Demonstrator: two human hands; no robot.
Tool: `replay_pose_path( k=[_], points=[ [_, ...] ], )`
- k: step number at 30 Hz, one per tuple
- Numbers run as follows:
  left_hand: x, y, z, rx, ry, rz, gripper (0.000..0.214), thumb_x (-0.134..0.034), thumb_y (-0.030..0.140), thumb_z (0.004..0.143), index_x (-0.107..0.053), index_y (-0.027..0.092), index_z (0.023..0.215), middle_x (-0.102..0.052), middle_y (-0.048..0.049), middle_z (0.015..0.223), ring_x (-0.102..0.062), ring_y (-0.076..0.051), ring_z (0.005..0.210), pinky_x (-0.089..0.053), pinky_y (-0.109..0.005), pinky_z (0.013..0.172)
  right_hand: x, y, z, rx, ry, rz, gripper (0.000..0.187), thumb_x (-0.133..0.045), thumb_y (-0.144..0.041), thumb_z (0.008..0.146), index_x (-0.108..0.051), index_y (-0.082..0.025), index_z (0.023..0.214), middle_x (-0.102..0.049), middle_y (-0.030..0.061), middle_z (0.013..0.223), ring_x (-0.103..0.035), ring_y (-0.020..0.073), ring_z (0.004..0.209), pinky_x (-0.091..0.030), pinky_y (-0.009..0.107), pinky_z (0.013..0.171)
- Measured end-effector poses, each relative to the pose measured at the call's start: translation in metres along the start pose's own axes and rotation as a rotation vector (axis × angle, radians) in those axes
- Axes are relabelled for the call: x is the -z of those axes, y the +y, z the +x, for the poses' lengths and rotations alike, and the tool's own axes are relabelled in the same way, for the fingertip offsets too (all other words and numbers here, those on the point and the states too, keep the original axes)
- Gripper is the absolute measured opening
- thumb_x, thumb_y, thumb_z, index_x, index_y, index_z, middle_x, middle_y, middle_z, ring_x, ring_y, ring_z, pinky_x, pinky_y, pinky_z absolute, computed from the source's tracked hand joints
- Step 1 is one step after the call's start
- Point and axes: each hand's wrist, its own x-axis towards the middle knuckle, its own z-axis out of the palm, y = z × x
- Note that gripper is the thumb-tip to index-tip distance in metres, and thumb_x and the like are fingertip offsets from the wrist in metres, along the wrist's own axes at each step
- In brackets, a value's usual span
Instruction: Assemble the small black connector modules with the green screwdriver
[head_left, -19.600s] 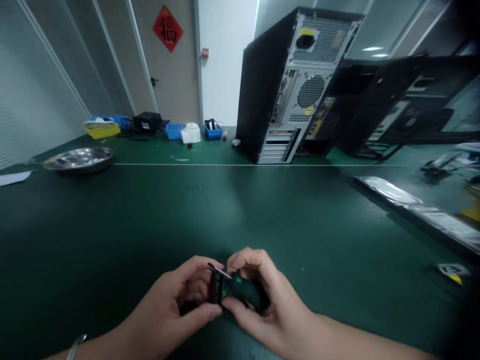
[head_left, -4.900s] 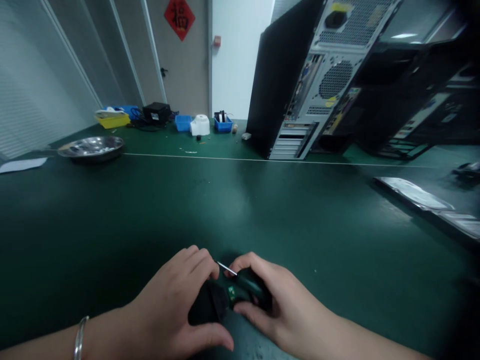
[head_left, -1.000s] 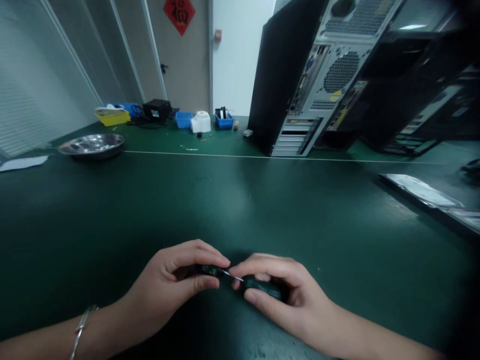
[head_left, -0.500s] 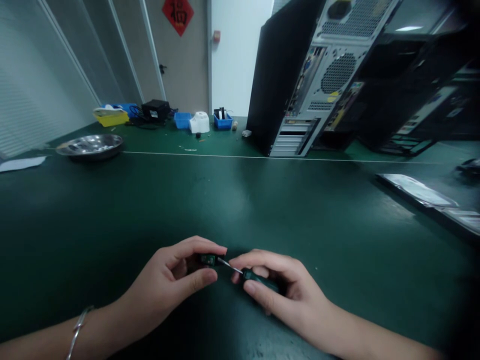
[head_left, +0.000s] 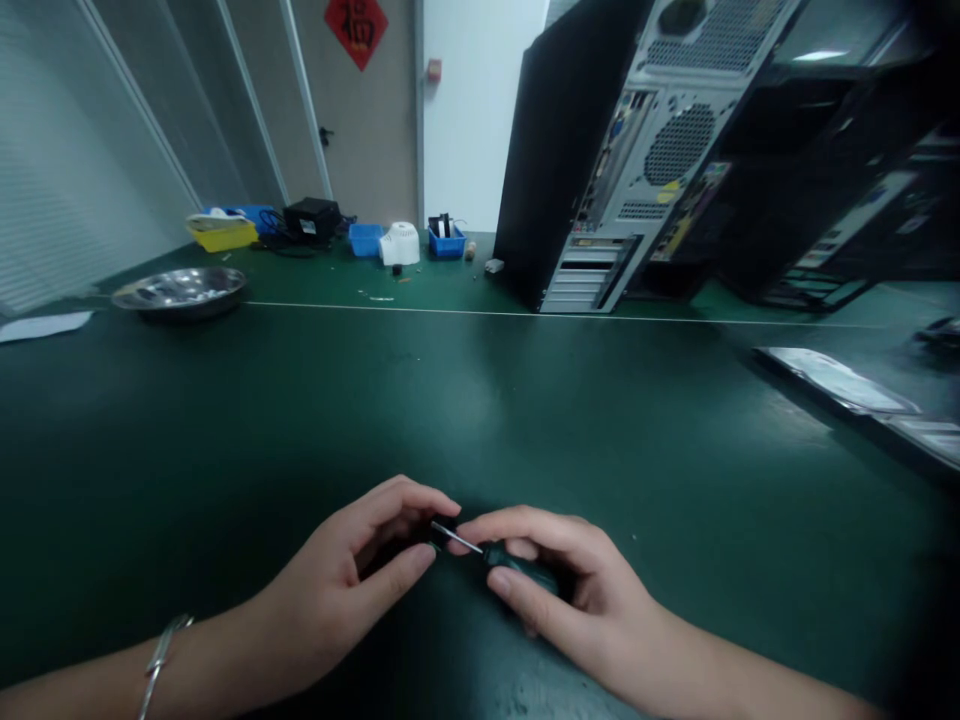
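Note:
My left hand rests on the green table, near its front edge. Its fingers are curled around a small dark part that is mostly hidden. My right hand is closed on a small screwdriver with a dark green handle. The thin metal shaft points left, and its tip meets the part between my left fingers. A metal bracelet is on my left wrist.
A black computer tower stands at the back with more open cases to its right. A steel bowl sits far left. Blue and yellow bins, a white device and a black box line the far edge. Flat panels lie right.
Earlier my left hand held a larger dark block against the screwdriver. In the last second both hands have shifted only slightly, with the screwdriver tip staying at the small part.

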Motion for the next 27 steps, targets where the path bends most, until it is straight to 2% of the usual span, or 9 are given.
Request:
replay_pose_path(
  k=[4, 8, 12, 15, 20, 27],
  points=[
    [-0.0002, -0.0052, 0.0002, -0.003, 0.109, -0.028, 0.019, -0.063, 0.030, 0.090, -0.062, 0.024, 0.108, -0.066, -0.0027, 0.096, -0.065, -0.019, 0.093, -0.054, -0.029, 0.083, -0.0001, 0.0027, -0.0010, 0.005, 0.004, 0.013, 0.024, -0.060, -0.024, 0.093, -0.071, -0.020, 0.114, -0.071, 0.0063, 0.096, -0.053, 0.0077, 0.056, -0.047, 0.020, 0.052],
    [0.0026, -0.0069, 0.0016, -0.012, 0.211, -0.040, 0.026, -0.067, 0.032, 0.088, -0.061, 0.026, 0.112, -0.065, -0.0026, 0.103, -0.063, -0.019, 0.096, -0.054, -0.026, 0.081, 0.0005, 0.0069, -0.0018, 0.048, 0.044, 0.015, 0.024, -0.061, -0.023, 0.092, -0.069, -0.021, 0.115, -0.067, 0.0071, 0.098, -0.051, 0.0079, 0.058, -0.047, 0.019, 0.050],
    [0.0077, -0.0039, 0.0025, -0.067, 0.221, 0.066, 0.015, -0.065, 0.033, 0.090, -0.069, 0.025, 0.102, -0.062, -0.0017, 0.103, -0.061, -0.013, 0.080, -0.052, -0.022, 0.071, 0.0008, 0.0067, -0.0001, 0.071, 0.042, 0.009, 0.021, -0.060, -0.024, 0.093, -0.071, -0.021, 0.111, -0.067, 0.0082, 0.099, -0.053, 0.0099, 0.064, -0.048, 0.021, 0.054],
    [0.0084, -0.0032, 0.0020, -0.111, 0.228, 0.024, 0.011, -0.066, 0.031, 0.089, -0.069, 0.024, 0.097, -0.064, -0.0025, 0.103, -0.064, -0.015, 0.086, -0.053, -0.024, 0.076, 0.0012, 0.0043, 0.0016, 0.066, 0.043, 0.019, 0.020, -0.060, -0.025, 0.093, -0.072, -0.020, 0.109, -0.066, 0.0076, 0.094, -0.055, 0.0110, 0.066, -0.048, 0.022, 0.055],
    [0.0070, -0.0049, 0.0009, -0.112, 0.235, 0.035, 0.012, -0.071, 0.030, 0.087, -0.070, 0.023, 0.096, -0.068, -0.0018, 0.089, -0.065, -0.016, 0.080, -0.054, -0.023, 0.073, 0.0012, 0.0019, 0.0016, 0.039, 0.020, 0.074, 0.021, -0.060, -0.024, 0.093, -0.072, -0.021, 0.110, -0.065, 0.0062, 0.092, -0.053, 0.0083, 0.059, -0.046, 0.020, 0.051],
    [0.0084, -0.0023, -0.0002, -0.283, 0.191, 0.192, 0.020, -0.068, 0.014, 0.087, -0.075, 0.027, 0.100, -0.070, -0.0014, 0.096, -0.067, -0.015, 0.087, -0.053, -0.020, 0.073, 0.0025, 0.0071, 0.0019, -0.081, -0.045, 0.235, 0.021, -0.061, -0.026, 0.093, -0.071, -0.018, 0.109, -0.063, 0.0069, 0.098, -0.049, 0.0030, 0.051, -0.046, 0.016, 0.045]
  ],
)
